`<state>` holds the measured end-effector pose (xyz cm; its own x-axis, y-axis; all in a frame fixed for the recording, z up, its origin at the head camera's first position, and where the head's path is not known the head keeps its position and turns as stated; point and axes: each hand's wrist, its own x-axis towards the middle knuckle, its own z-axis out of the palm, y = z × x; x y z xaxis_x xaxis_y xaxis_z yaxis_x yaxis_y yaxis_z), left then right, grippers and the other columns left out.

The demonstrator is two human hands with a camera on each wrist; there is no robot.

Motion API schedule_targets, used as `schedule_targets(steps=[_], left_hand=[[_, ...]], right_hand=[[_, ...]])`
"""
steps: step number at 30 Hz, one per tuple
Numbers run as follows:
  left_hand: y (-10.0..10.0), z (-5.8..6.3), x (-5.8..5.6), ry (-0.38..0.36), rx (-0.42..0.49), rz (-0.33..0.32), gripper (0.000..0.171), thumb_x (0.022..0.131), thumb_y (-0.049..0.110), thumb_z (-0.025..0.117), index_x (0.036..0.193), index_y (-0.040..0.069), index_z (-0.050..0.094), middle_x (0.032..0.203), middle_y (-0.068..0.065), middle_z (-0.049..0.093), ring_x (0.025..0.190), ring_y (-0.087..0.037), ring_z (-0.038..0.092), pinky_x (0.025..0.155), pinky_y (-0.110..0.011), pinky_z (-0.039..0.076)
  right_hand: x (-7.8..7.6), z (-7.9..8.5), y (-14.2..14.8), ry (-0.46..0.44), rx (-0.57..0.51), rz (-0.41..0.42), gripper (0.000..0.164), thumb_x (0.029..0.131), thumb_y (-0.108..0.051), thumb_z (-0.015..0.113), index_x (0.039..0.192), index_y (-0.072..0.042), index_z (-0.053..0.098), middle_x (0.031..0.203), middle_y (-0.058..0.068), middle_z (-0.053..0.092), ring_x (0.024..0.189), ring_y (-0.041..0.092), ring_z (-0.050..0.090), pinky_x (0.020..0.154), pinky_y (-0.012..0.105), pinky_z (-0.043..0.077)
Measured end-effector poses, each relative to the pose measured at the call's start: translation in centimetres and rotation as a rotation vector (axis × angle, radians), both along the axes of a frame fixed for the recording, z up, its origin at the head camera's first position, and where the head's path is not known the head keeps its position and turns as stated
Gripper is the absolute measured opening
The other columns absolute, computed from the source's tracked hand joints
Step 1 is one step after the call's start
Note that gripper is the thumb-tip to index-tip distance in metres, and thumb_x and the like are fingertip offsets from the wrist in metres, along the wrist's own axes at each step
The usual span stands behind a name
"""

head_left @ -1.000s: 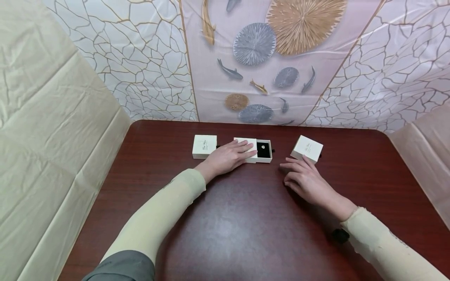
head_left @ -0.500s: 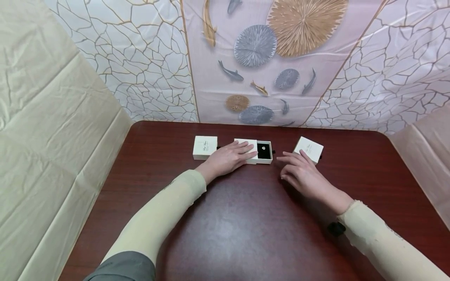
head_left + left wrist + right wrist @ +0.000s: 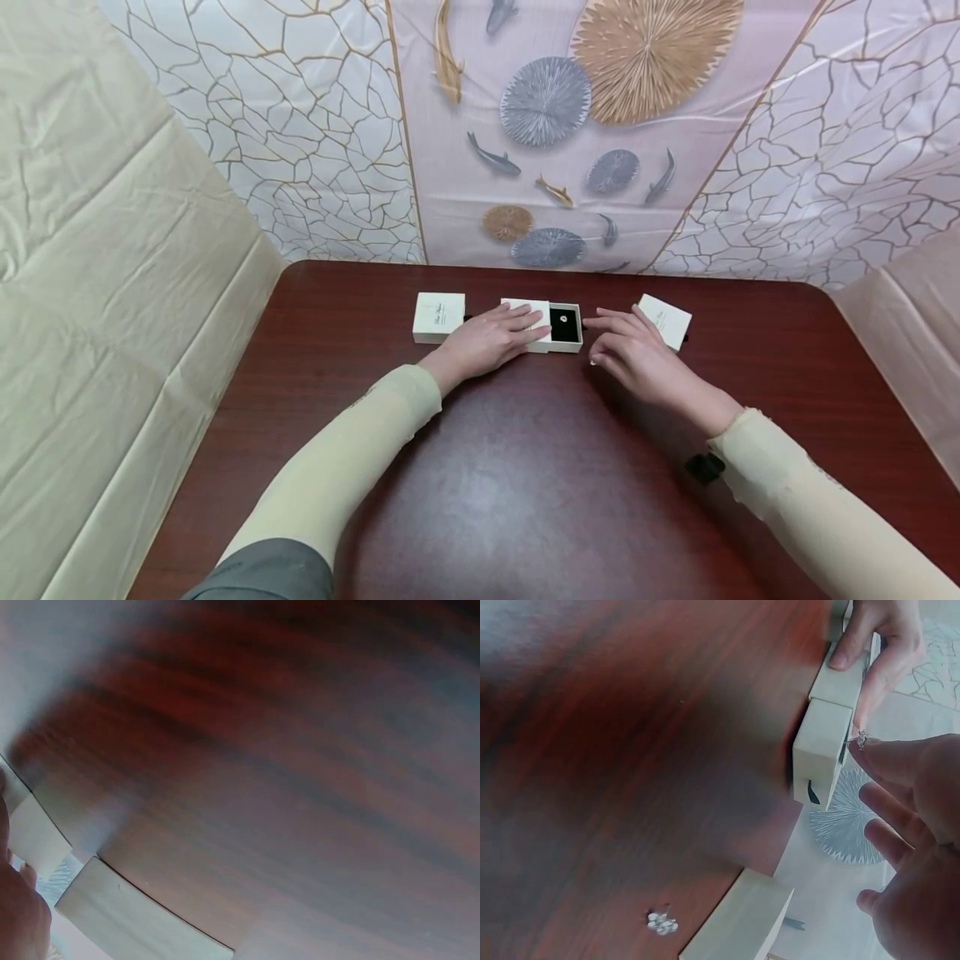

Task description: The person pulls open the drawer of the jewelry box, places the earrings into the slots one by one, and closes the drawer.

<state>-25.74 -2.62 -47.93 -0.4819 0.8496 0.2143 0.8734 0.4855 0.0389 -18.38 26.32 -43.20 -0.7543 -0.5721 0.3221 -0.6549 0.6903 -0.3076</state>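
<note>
My left hand grips the white sleeve of the middle drawer box, fingers over its top and thumb on its near side. That box's tray sticks out to the right; its black insert bears a small bright stud. Just right of the tray is my right hand. In the right wrist view, its thumb and index finger pinch a small sparkling earring with a thin post, near the tray's open top. Its other fingers are spread loosely. The left wrist view shows only a part of the left hand.
A closed white box lies left of the middle one. Another white box sits at an angle behind the right hand. A second sparkling earring lies on the dark red table. A patterned cloth hangs behind the table.
My right hand has moved left and slightly away from me, towards the pulled-out tray, and covers more of the right box's left side. My left hand keeps its place on the middle box.
</note>
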Motion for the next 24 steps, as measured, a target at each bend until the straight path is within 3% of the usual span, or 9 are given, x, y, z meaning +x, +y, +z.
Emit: schedule_targets(steps=[14, 24], left_hand=[[0.0, 0.1, 0.2, 0.006, -0.005, 0.005, 0.048, 0.110, 0.024, 0.062, 0.158, 0.020, 0.056, 0.163, -0.007, 0.050, 0.155, -0.025, 0.042, 0.128, -0.046, 0.033], [0.1, 0.2, 0.3, -0.014, -0.007, 0.016, 0.049, 0.110, 0.024, 0.062, 0.159, 0.021, 0.055, 0.164, -0.007, 0.049, 0.156, -0.025, 0.041, 0.129, -0.045, 0.031]], right_hand=[[-1.8, 0.6, -0.8, -0.100, 0.013, -0.020, 0.012, 0.102, -0.002, 0.069, 0.090, -0.007, 0.070, 0.145, 0.026, 0.062, 0.147, 0.051, 0.043, 0.123, 0.078, 0.014], [-3.6, 0.3, -1.4, -0.114, 0.002, -0.030, 0.016, 0.104, -0.004, 0.067, 0.089, -0.007, 0.071, 0.145, 0.026, 0.062, 0.147, 0.051, 0.043, 0.122, 0.079, 0.015]])
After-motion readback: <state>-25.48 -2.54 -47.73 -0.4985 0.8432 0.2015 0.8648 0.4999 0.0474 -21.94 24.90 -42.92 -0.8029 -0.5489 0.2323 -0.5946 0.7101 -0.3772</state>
